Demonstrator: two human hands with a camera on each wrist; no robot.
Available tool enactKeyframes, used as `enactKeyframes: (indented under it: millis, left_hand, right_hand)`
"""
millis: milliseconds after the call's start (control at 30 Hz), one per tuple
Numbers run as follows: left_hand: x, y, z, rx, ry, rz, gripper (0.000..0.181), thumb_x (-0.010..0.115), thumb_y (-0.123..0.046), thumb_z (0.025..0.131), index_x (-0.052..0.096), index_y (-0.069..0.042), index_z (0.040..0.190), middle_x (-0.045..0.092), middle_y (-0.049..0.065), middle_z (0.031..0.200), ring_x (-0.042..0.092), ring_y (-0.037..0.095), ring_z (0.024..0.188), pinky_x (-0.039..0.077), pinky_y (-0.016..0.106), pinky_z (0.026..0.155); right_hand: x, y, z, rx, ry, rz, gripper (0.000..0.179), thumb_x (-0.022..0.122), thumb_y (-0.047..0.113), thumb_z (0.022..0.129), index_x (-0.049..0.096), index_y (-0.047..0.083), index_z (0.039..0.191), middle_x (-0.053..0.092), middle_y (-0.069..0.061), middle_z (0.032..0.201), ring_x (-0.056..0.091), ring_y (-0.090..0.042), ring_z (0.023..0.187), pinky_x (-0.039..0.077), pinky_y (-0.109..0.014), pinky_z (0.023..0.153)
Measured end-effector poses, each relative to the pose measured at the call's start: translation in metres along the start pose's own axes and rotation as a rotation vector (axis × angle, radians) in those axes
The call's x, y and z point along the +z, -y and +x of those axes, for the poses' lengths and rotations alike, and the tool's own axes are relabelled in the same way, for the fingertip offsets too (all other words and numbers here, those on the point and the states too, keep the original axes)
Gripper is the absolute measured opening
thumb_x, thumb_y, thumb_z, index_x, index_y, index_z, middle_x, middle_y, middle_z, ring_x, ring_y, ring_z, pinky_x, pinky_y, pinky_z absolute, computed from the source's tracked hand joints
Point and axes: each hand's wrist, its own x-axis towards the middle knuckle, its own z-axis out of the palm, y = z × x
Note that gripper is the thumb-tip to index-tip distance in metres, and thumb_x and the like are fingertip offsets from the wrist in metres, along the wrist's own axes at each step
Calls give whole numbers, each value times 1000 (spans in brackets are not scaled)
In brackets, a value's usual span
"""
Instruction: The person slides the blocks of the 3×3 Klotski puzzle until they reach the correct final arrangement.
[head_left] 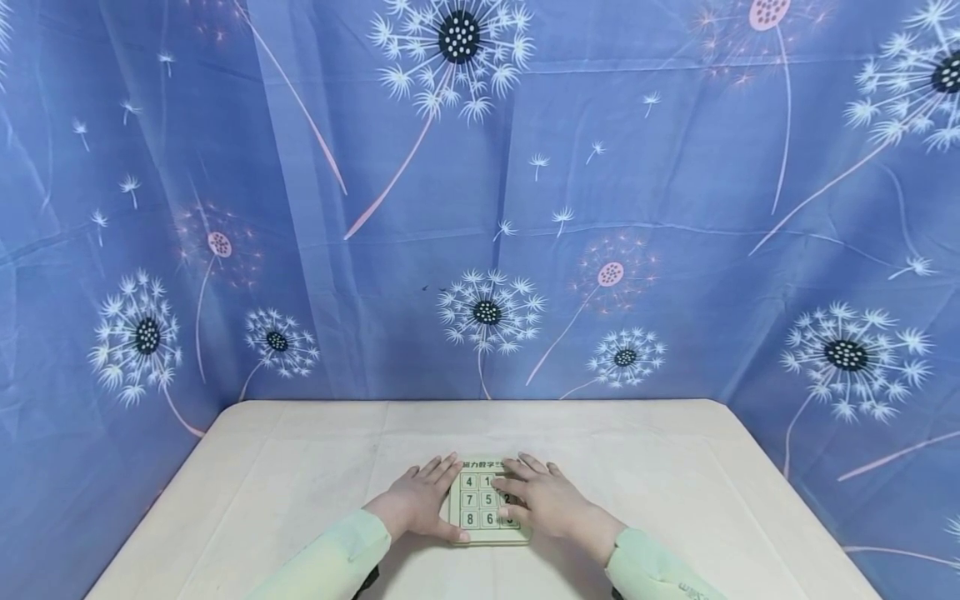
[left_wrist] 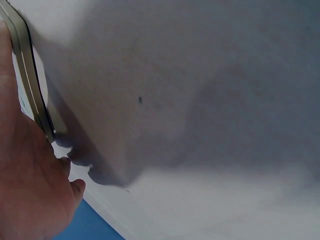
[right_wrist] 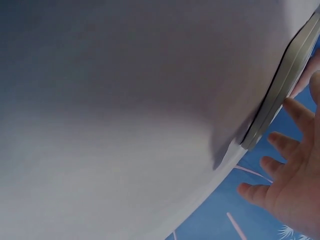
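On the table lies a pale green number slide puzzle (head_left: 469, 537) with several numbered tiles in a square frame. Digits 4, 1, 7, 5, 8 and 6 read clearly; the right column is partly hidden by fingers. My left hand (head_left: 422, 500) rests along the puzzle's left side, its thumb on the lower left corner and its straight fingers reaching to the upper left corner. Spread over the right side, my right hand (head_left: 553, 500) has its fingers above the tiles; whether each fingertip touches is unclear. The side of the puzzle (right_wrist: 280, 85) shows beside the right fingers.
A cream-covered table (head_left: 300, 450) surrounds the puzzle. Blue cloth (head_left: 390, 317) with dandelion prints hangs behind the table and along both sides. Light green sleeves (head_left: 330, 554) cover both forearms.
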Motion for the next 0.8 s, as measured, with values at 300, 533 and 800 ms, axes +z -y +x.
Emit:
enactKeyframes:
  millis: [300,533,800]
  left_hand:
    - [0,0,0,-6,0,-1,113,74,-72,78,29,-11,162,24,5,173,27,29,159,29,51,130]
    - [0,-1,-1,-9,-1,2,113,74,-73,78,29,-11,162,25,4,172,28,28,159,29,51,130]
    - [-1,-1,-2,-2,-5,-3,113,75,-72,78,30,-10,162,26,5,172,28,29,159,30,51,130]
  right_hand:
    - [-3,0,-9,20,-6,27,57,58,52,99,60,16,143,50,-17,156,41,-49,147,37,-79,111]
    - [-4,0,-21,13,-27,2,57,59,52,98,60,16,142,53,-18,154,44,-51,144,40,-78,109]
    - [-4,3,-33,16,-11,4,62,55,58,98,60,16,143,51,-18,155,44,-49,145,39,-78,109]
